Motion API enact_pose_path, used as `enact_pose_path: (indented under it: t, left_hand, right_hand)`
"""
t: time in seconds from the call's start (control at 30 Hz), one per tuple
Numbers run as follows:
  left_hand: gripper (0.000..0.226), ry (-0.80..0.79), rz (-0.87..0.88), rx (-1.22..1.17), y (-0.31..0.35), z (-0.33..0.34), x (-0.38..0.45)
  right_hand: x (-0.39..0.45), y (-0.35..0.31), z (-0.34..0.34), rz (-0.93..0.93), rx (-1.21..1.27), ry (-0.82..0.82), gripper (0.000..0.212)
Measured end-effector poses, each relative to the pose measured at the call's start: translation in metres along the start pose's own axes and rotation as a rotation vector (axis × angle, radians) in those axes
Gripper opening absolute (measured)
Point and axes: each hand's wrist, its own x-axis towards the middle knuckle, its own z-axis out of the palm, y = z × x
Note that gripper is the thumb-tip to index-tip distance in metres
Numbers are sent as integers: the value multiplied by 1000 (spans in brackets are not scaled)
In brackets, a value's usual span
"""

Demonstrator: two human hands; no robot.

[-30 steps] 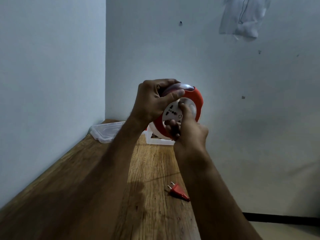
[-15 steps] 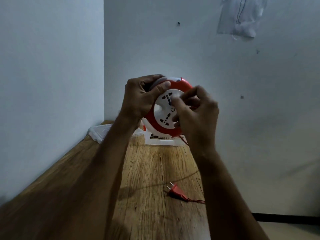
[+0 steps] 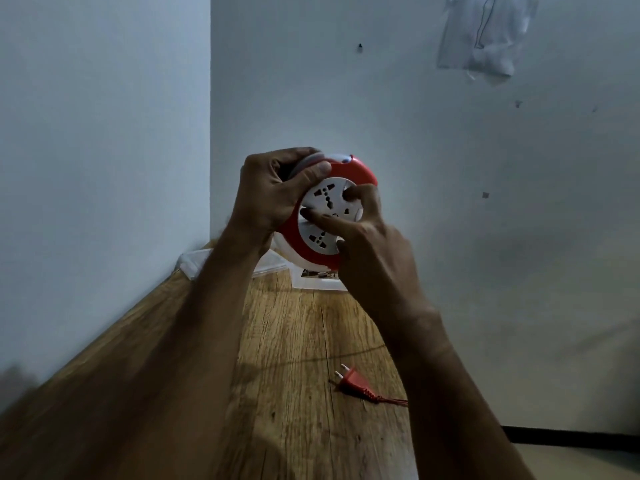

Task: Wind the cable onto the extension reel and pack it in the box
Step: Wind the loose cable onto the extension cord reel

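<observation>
Turning the white socket disc (image 3: 327, 216) round, the right hand (image 3: 372, 251) has swung from below the extension reel (image 3: 329, 216) to its right side, so the plug (image 3: 354, 382) on the wooden table (image 3: 284, 341) now trails visible red cable (image 3: 391, 399): winding seems underway, not finished. Right fingers (image 3: 356, 194) curl into the disc's notches; the left hand (image 3: 273, 192) clamps the reel's rim, held above the clear box (image 3: 311, 280).
</observation>
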Motion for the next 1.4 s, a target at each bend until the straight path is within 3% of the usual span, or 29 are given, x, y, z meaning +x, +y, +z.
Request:
enact_pose_path:
  t: [0.17, 0.37, 0.47, 0.57, 0.73, 0.87, 0.97, 1.07, 1.13, 1.2, 1.27, 1.33, 1.4]
  left_hand:
    - [32, -53, 25, 18, 3, 6, 0]
    - [35, -61, 102, 149, 3, 13, -1]
    - [37, -58, 103, 142, 3, 14, 0]
    - [40, -63, 162, 182, 4, 20, 0]
    - [40, -98, 227, 238, 4, 24, -2]
    - [33, -115, 220, 155, 4, 24, -2]
    - [32, -90, 195, 105, 4, 23, -2]
    - [27, -60, 150, 35, 4, 20, -2]
    - [25, -48, 107, -10, 5, 17, -1]
    - [25, -41, 76, -28, 5, 13, 0]
    - [25, -28, 58, -33, 4, 9, 1]
    - [29, -16, 49, -19, 3, 7, 2]
    - [32, -4, 41, -12, 2, 5, 3]
  right_hand:
    - [-4, 0, 7, 66, 27, 245, 50]
    - [-6, -2, 16, 255, 291, 347, 54]
    - [-5, -9, 20, 428, 556, 484, 61]
    - [-3, -20, 23, 717, 944, 564, 59]
    - [6, -30, 9, 1306, 1626, 465, 54]
    - [4, -25, -13, 1390, 2161, 269, 44]
    - [6, -21, -23, 1407, 2305, 242, 39]
    - [9, -26, -25, 1247, 2053, 223, 32]
    - [9, -27, -24, 949, 1543, 255, 24]
    - [9, -19, -21, 514, 877, 334, 18]
    - [8, -7, -21, 141, 399, 351, 14]
    - [6, 0, -21, -14, 228, 223, 23]
    - [4, 4, -18, -46, 181, 71, 33]
